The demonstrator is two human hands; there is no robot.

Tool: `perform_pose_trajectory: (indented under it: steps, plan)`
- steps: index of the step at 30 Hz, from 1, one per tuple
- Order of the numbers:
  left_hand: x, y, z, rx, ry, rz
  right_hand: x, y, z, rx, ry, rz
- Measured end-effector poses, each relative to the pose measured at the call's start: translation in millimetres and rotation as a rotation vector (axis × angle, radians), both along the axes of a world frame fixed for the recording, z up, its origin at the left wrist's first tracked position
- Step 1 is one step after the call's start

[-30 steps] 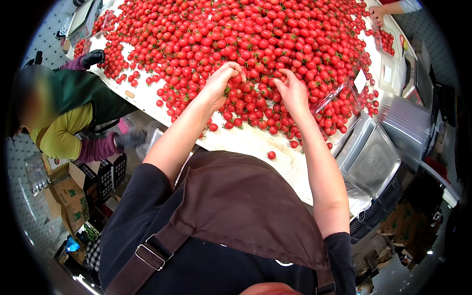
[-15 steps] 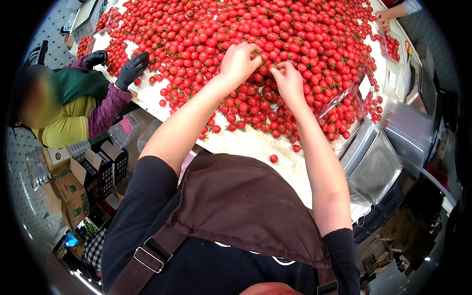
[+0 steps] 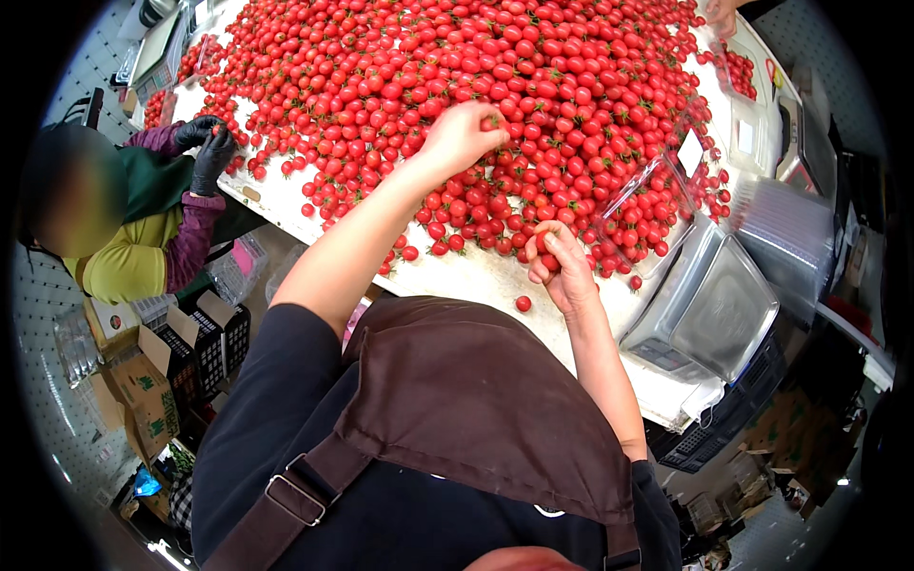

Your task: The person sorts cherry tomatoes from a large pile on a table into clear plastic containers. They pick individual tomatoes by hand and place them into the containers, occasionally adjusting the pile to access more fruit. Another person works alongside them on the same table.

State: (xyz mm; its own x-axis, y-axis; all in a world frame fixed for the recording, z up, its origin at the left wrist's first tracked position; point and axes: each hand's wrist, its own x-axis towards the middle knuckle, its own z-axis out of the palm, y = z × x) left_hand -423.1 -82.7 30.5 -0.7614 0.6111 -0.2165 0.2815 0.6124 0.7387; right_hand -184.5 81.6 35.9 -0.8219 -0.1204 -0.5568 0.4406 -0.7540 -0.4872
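Note:
A broad heap of red cherry tomatoes (image 3: 400, 119), many with green stems, covers the white table (image 3: 457, 276). Over the middle of the heap, my left hand (image 3: 464, 143) is closed, with a tomato (image 3: 490, 124) showing at its fingertips. Nearer to me, above the table's front part, my right hand (image 3: 564, 271) is turned palm up, its fingers curled around at least one cherry tomato (image 3: 544, 244). A single loose tomato (image 3: 523, 304) lies just left of that hand. To its right, a clear plastic box (image 3: 657, 181) holds tomatoes, with a white label on it.
Stacked clear trays (image 3: 709, 295) stand at the table's right edge, beside more clear lids (image 3: 785, 233) and a scale (image 3: 807, 143). At left, a co-worker's black-gloved hands (image 3: 211, 157) hold a tomato. Another person's hand (image 3: 722, 14) appears at upper right. Cardboard boxes (image 3: 143, 400) sit lower left.
My right hand has drawn back from the heap toward me and turned palm up with tomato in its fingers. My left hand stays over the heap. The co-worker's gloved hands have come together.

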Motion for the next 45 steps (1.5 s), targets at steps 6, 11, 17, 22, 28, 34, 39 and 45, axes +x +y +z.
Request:
perform_pose_trajectory:
  steps: [6,11,17,22,28,34,39,45]
  plan:
    - [100,-49,8,0.732,-1.427,0.464,-28,-21,26,0.472,0.154,-0.134]
    - [151,-61,5,0.887,-1.715,0.582,-43,-58,52,1.478,0.775,0.223]
    - [164,-54,19,0.867,-1.666,0.651,-23,-59,69,1.227,0.755,0.136]
    - [157,-46,11,0.992,-1.720,0.552,29,-21,60,0.978,0.392,-0.143]
    - [130,7,27,0.911,-1.712,0.498,131,3,14,0.933,0.067,-0.125]
    - [122,106,58,0.778,-1.570,0.303,165,10,6,0.838,-0.081,-0.284]
    - [126,172,67,0.812,-1.084,0.173,163,20,9,0.808,-0.083,-0.325]
    - [120,156,66,0.720,-0.678,0.118,166,29,-5,0.822,-0.093,-0.340]
